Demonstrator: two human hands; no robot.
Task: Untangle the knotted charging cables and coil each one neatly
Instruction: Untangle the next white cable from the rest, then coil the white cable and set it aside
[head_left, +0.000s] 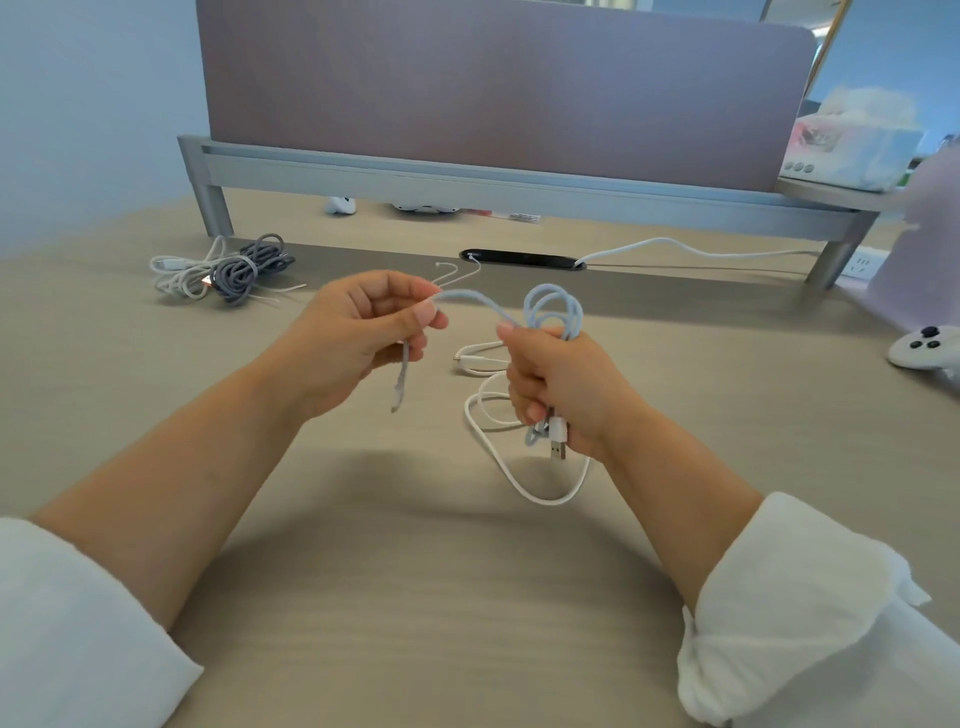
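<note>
Fingers of the right hand (558, 387) curl tight round gathered loops of the pale blue cable (467, 298), hiding most of the coil, while the left hand (363, 332) pinches its loose end above the desk (415, 571), where a white cable (548, 501) lies partly behind that fist.
</note>
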